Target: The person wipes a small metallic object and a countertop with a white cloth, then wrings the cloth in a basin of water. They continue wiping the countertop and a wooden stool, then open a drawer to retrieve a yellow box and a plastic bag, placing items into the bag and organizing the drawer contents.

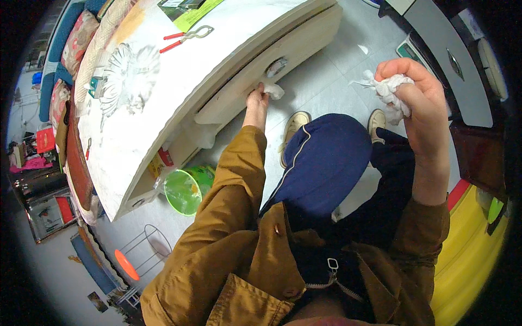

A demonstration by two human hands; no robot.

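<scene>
My right hand (pixel 421 100), raised at the right, is closed around a crumpled white tissue (pixel 387 89) that sticks out past the fingers. Farther left, my left hand (pixel 256 102) reaches to the drawer front (pixel 239 98) of the white-topped table. A small white wad of tissue (pixel 274 91) is pinched in its fingers, against the drawer's lower edge. Just beyond that wad sits the drawer's round metal handle (pixel 277 67).
On the marbled tabletop (pixel 179 81) lie red-handled pliers (pixel 186 38), a clear scalloped dish (pixel 128 76) and a green leaflet (pixel 198 16). A lined green bin (pixel 182 193) stands by the table's near corner. A wire stool frame (pixel 147 250) is at lower left; a grey cabinet (pixel 451 54) is at right.
</scene>
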